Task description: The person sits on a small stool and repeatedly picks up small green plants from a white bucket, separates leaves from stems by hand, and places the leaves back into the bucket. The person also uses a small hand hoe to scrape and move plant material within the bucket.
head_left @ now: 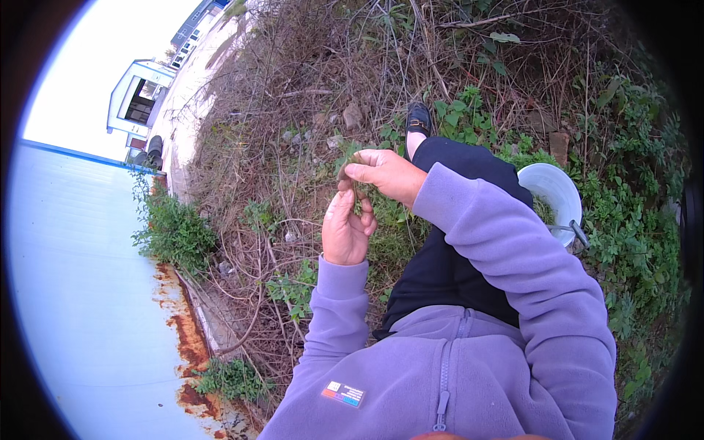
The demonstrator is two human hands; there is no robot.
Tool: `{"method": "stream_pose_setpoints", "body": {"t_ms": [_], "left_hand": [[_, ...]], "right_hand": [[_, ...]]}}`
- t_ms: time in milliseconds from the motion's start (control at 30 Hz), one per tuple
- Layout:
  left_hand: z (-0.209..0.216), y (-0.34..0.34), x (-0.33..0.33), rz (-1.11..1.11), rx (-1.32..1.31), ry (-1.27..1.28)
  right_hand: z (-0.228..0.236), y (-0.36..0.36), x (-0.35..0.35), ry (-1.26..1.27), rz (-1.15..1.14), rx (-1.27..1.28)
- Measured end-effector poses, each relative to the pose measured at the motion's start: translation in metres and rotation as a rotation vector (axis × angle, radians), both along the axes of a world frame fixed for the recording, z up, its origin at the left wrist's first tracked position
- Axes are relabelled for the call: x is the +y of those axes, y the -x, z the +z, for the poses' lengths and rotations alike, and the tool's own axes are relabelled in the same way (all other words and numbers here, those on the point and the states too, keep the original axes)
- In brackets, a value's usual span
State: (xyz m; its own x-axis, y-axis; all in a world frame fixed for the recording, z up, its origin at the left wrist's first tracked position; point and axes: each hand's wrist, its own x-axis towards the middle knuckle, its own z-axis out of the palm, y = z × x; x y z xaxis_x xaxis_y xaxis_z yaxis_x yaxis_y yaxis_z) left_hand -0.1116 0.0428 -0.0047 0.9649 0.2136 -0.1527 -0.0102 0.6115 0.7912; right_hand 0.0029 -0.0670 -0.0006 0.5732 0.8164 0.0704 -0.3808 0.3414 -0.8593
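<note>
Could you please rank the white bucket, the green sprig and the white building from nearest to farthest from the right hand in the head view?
1. Green sprig, held by the right hand.
2. White bucket, off to the right.
3. White building, far off, upper left.

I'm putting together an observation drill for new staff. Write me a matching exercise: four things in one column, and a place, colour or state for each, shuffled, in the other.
Things
1. Plant sprig
2. Bucket
3. Shoe
4. Wall panel

Place, colour or state
A. Pale blue, rusted along an edge
B. Between the fingers of the left hand and right hand
C. Black, worn on a foot
D. Whitish, with greenery inside

Right pairs
1-B
2-D
3-C
4-A
</note>
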Motion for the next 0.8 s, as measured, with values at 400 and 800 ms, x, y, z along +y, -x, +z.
{"method": "stream_pose_setpoints", "body": {"t_ms": [400,800], "left_hand": [[0.002,0.003,-0.001,-0.174,-0.019,-0.044],[0.006,0.003,-0.013,-0.013,0.010,-0.088]], "right_hand": [[-0.001,-0.005,-0.002,0.029,0.031,0.020],[0.001,0.001,0.002,-0.011,-0.170,-0.006]]}}
